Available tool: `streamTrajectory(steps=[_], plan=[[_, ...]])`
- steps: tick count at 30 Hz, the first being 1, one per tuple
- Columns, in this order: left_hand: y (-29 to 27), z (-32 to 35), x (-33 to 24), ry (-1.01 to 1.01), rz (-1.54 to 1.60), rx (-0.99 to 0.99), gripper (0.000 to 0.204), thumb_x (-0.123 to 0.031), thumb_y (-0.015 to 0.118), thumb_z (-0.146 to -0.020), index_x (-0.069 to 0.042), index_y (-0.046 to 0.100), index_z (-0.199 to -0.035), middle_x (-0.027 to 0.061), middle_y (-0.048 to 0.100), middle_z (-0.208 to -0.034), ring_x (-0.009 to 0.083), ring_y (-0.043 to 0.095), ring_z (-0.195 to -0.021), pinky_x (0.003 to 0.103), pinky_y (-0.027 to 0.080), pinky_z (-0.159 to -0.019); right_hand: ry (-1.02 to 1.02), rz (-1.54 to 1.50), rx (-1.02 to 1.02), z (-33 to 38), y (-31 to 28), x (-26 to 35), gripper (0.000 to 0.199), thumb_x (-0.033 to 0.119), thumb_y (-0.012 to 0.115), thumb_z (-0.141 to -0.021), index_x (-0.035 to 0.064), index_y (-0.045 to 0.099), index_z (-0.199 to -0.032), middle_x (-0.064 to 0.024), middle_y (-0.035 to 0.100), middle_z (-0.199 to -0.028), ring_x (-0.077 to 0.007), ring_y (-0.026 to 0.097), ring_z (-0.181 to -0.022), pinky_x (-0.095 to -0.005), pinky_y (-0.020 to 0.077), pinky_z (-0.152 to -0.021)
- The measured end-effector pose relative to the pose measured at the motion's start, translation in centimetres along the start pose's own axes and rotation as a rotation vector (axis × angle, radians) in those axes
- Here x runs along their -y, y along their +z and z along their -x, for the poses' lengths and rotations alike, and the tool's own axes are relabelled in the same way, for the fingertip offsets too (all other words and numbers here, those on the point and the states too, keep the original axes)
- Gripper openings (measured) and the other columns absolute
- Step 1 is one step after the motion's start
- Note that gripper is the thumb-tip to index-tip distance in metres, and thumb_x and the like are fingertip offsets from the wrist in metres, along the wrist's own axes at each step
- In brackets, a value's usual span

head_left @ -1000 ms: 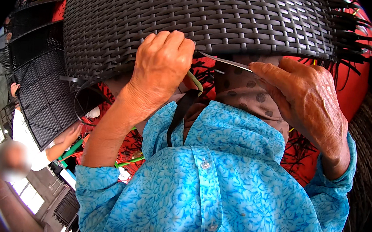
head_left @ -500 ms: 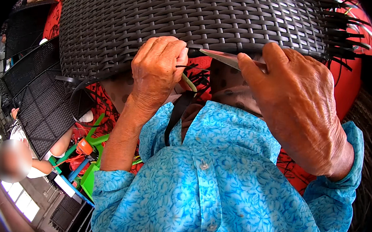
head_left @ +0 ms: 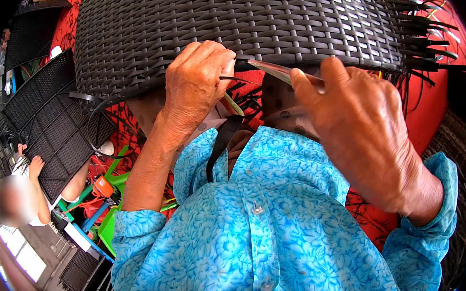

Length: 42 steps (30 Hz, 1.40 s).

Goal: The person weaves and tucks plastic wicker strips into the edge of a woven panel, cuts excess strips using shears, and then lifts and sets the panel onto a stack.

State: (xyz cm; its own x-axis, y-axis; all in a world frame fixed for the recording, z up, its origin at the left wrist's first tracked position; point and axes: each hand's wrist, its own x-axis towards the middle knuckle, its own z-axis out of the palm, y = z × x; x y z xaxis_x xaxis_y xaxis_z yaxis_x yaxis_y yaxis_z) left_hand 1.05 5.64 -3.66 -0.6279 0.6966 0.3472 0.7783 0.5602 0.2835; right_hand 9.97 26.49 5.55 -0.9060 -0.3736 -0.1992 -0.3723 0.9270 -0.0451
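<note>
**Weaving nearly closed along the basket's lower edge**

Holding up close before the person's chest, the dark woven basket (head_left: 244, 29) fills the top of the view, its wall already plaited in tight even rows from left to right. Judging from that, most of the weaving is done. What looks left is the finishing: loose strand ends (head_left: 428, 41) stick out in a fringe at the basket's right end, and more stray ends hang below the rim near the middle.

The left hand (head_left: 196, 86) sits against the lower rim with its fingers curled shut on a thin dark strand (head_left: 233, 80) that runs rightward from them. The right hand (head_left: 358, 129) is just beside it, thumb and fingers pinched on a slim flat blade-like tool (head_left: 276, 71) whose tip points toward the left hand under the rim.

Much is hard to make out. The tool's handle is buried in the right hand, so its kind is uncertain. The basket's top and far side are cut off, and the rim behind both hands is covered. The blue flowered sleeves (head_left: 269, 233) block the lower view. At left stand other woven panels (head_left: 50, 122), and a second person's arm (head_left: 34, 174) shows at the edge.
</note>
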Motion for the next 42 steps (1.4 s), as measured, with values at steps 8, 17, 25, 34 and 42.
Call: streamTrajectory(steps=[8,17,25,34,42], plan=[[0.0,0.1,0.3,-0.011,-0.006,-0.019,0.008,-0.007,0.067,-0.07,-0.006,0.063,-0.077,0.0033,0.061,-0.077,0.0215,0.058,-0.07,0.032,0.049,-0.063,-0.155,-0.06,-0.073,-1.5,0.0,-1.4,0.026,0.014,0.065,-0.073,0.003,0.064,-0.097,-0.0125,0.055,-0.075,-0.0265,0.062,-0.067,-0.0359,0.05,-0.055],[-1.0,-1.1,0.8,-0.072,0.081,0.098,0.006,-0.007,0.066,-0.069,-0.007,0.065,-0.076,0.0028,0.063,-0.078,0.0221,0.06,-0.071,0.032,0.05,-0.064,-0.21,-0.263,-0.287,-2.1,6.3,-5.7,0.028,0.016,0.061,-0.072,0.0183,0.065,-0.1,-0.0094,0.054,-0.077,-0.0296,0.06,-0.067,-0.0394,0.0485,-0.055],[-1.9,-3.1,2.6,-0.252,0.355,0.406,0.016,-0.015,0.063,-0.075,-0.002,0.067,-0.083,0.0066,0.064,-0.08,0.0221,0.063,-0.072,0.03,0.049,-0.067,-0.31,-0.219,-0.411,-3.0,9.1,-7.1,0.031,0.017,0.059,-0.074,0.0208,0.062,-0.104,-0.0049,0.049,-0.077,-0.0242,0.058,-0.075,-0.0368,0.0491,-0.057],[-1.7,-3.2,3.4,-0.291,0.454,0.5,0.008,-0.004,0.066,-0.075,-0.001,0.067,-0.082,0.0007,0.059,-0.08,0.0073,0.053,-0.068,0.021,0.042,-0.06,-0.444,-0.296,-0.447,-5.0,10.3,-8.8,0.036,0.014,0.061,-0.069,0.02,0.063,-0.105,-0.0048,0.046,-0.077,-0.0242,0.055,-0.073,-0.0358,0.0475,-0.059],[-1.4,-3.1,3.7,-0.334,0.558,0.515,0.008,-0.002,0.065,-0.074,-0.003,0.066,-0.082,-0.0022,0.057,-0.081,0.0032,0.046,-0.062,0.018,0.038,-0.056,-0.493,-0.335,-0.447,-6.2,11.6,-9.7,0.031,0.016,0.062,-0.074,0.0215,0.063,-0.105,-0.004,0.049,-0.077,-0.024,0.056,-0.071,-0.0369,0.0464,-0.057]])
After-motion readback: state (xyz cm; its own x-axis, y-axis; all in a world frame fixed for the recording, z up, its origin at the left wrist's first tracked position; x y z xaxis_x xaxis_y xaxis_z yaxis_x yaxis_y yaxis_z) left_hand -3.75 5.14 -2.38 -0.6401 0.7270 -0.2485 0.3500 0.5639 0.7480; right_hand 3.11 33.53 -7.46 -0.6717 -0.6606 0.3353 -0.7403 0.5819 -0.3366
